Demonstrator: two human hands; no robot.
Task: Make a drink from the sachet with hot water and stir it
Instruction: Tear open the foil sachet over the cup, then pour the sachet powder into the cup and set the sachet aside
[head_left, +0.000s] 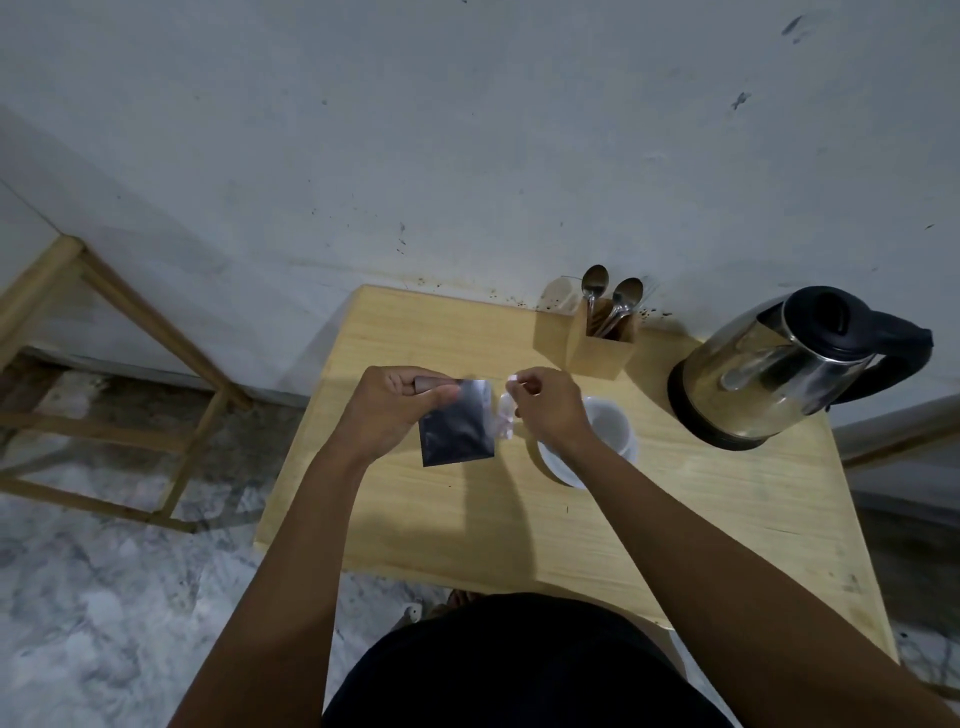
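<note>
My left hand (397, 410) pinches the top left corner of a dark foil sachet (457, 426), which hangs above the wooden table (675, 509). My right hand (550, 405) pinches a small pale strip (506, 410) at the sachet's top right, and the strip dangles beside the sachet, blurred. A white mug (618, 436) stands just behind and under my right wrist, partly hidden. At the back right stands a steel kettle (779, 364) with a black lid and handle. Two spoons (610, 301) stand in a wooden holder (597, 343) against the wall.
The table sits against a stained white wall (467, 156). A wooden frame (104, 364) stands on the marbled floor to the left. The near table edge is by my dark-clothed body.
</note>
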